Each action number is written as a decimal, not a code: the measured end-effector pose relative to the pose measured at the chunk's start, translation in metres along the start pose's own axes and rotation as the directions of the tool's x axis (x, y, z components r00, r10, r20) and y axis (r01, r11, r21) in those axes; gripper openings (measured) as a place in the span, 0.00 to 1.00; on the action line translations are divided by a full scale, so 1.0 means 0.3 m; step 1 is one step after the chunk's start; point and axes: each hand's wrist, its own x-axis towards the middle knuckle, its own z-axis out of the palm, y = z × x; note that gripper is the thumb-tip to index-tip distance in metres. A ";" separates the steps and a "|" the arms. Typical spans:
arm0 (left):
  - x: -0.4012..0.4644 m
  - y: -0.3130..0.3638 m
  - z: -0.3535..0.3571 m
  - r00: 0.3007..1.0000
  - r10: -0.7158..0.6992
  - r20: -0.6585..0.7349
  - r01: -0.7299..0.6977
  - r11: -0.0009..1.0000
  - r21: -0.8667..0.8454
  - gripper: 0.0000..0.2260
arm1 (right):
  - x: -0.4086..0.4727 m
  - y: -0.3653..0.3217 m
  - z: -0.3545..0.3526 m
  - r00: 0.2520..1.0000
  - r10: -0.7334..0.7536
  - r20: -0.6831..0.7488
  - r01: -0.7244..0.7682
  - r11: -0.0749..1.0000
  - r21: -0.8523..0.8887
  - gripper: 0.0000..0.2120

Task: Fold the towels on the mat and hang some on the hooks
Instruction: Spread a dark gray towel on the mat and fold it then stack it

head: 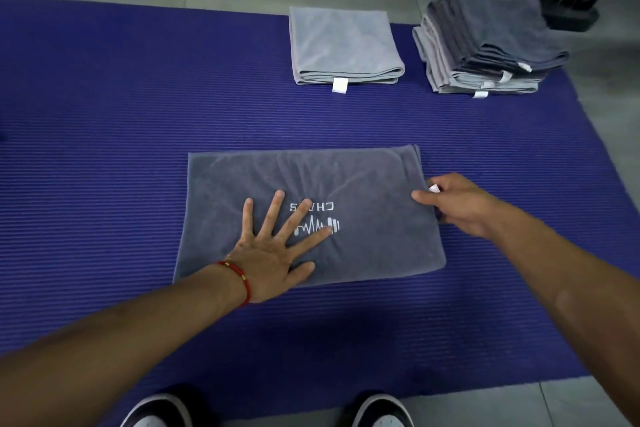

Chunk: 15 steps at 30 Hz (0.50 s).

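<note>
Left hand (268,253) presses flat, fingers spread, on the dark towel (363,180) lying on the mat (104,149); right hand (457,203) pinches its edge. Keep that palm anchored while carrying the pinched edge across, aligning corners squarely.

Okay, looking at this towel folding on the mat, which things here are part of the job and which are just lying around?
Part of the job:
- dark grey towel, pressed flat by the left hand, its right edge pinched by the right hand
- folded light grey towel
- stack of folded towels
- purple mat

Just lying about:
- black stand foot
- the person's shoes
</note>
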 end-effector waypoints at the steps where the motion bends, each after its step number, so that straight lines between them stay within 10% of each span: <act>1: 0.000 -0.003 -0.003 1.000 0.005 0.011 -0.005 1.000 -0.007 0.28 | -0.011 0.000 -0.017 0.999 0.004 0.052 -0.005 1.000 0.027 0.07; 5: -0.002 -0.020 -0.044 0.996 0.020 0.091 -0.012 0.996 -0.087 0.30 | -0.055 -0.026 -0.012 0.993 -0.117 0.034 0.121 0.973 -0.198 0.07; 9: -0.033 -0.008 -0.169 0.993 -0.047 -0.107 -0.020 0.836 -0.549 0.32 | -0.135 -0.171 0.068 0.946 -0.322 -0.033 0.293 0.896 -0.334 0.07; 11: -0.042 0.013 -0.237 0.938 -0.243 -0.245 -0.071 0.559 -0.826 0.26 | -0.187 -0.266 0.138 0.920 -0.391 0.025 0.378 0.868 -0.323 0.09; 15: -0.068 0.040 -0.352 0.944 -0.329 0.022 -0.085 -0.307 -0.948 0.16 | -0.271 -0.383 0.355 0.831 -0.552 0.067 0.539 0.771 -0.339 0.10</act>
